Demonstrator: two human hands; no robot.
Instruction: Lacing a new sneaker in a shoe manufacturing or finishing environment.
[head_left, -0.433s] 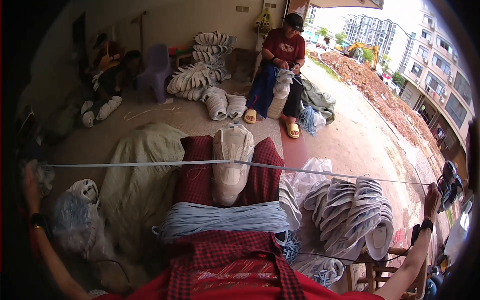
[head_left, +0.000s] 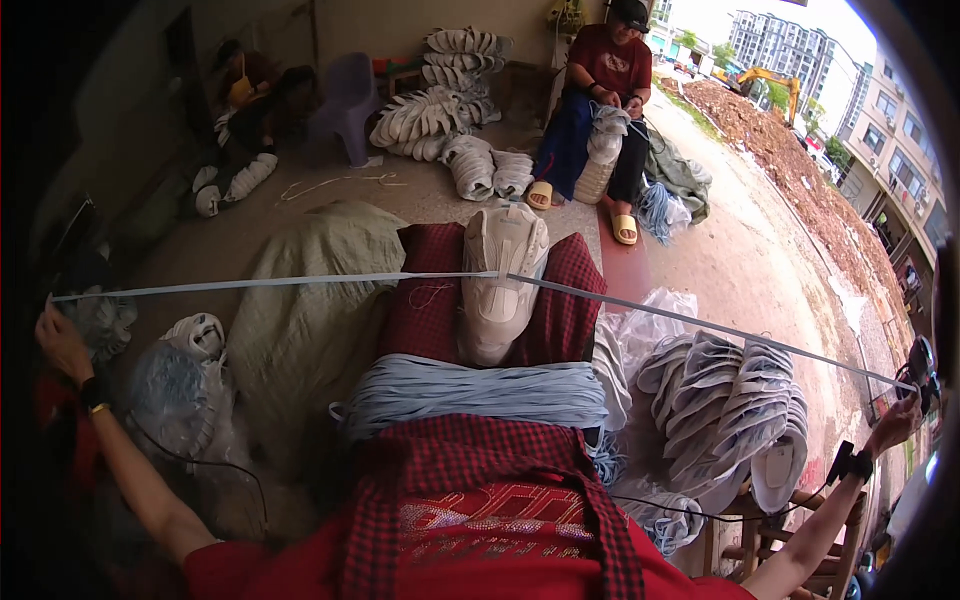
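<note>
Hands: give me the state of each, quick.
Left hand: closed, pinching one end of the lace.
Right hand: closed on the lace's other end, pulled taut through the shoe.

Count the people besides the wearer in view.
2: one seated person in a red shirt at top centre, another person crouched at top left in shadow. More may be hidden.
</note>
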